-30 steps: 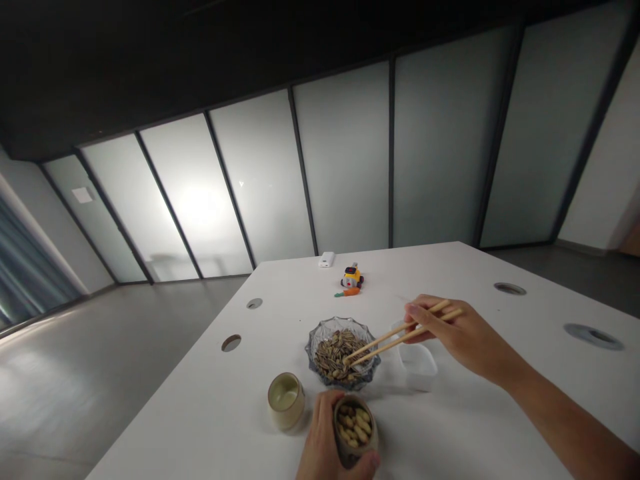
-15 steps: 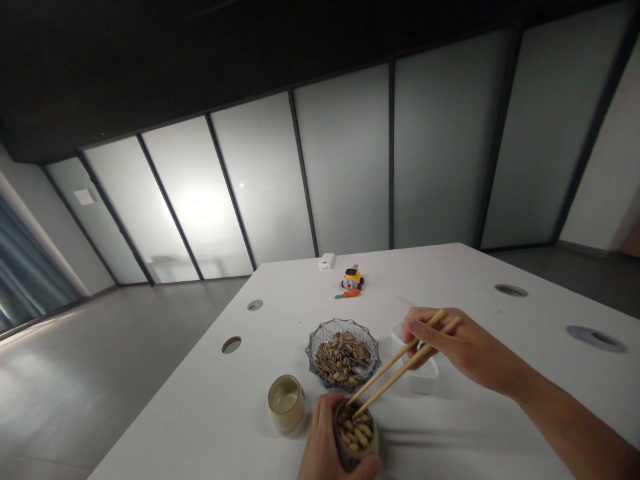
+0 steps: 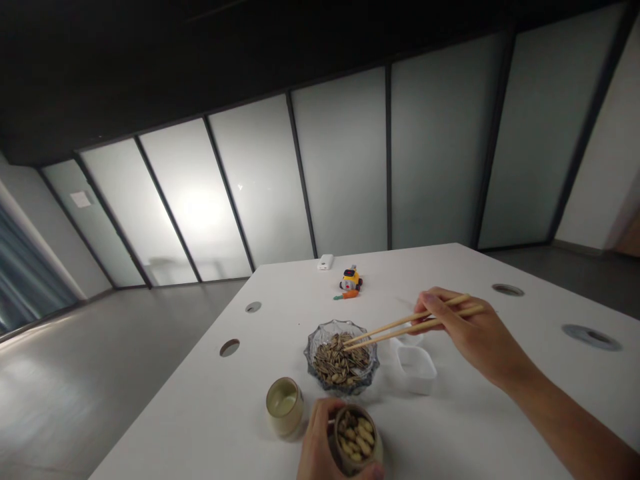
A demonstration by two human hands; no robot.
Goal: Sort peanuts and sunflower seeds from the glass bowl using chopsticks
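Note:
My right hand grips a pair of wooden chopsticks. Their tips are at the sunflower seeds in a scalloped glass bowl; whether they pinch a seed I cannot tell. My left hand is wrapped round a ceramic cup from its left and near side. Peanuts in their shells fill that cup, with some darker seeds at its far left. A second cup of pale green-beige ceramic stands to the left of my left hand.
A white plastic divided container stands right of the bowl, under the chopsticks and right hand. Farther back on the white table lie a toy carrot, a yellow toy vehicle and a white box-shaped device. Round holes pierce the tabletop.
My right hand has moved the chopstick tips from the peanut cup up and away to the seeds in the glass bowl. My left hand still holds the cup.

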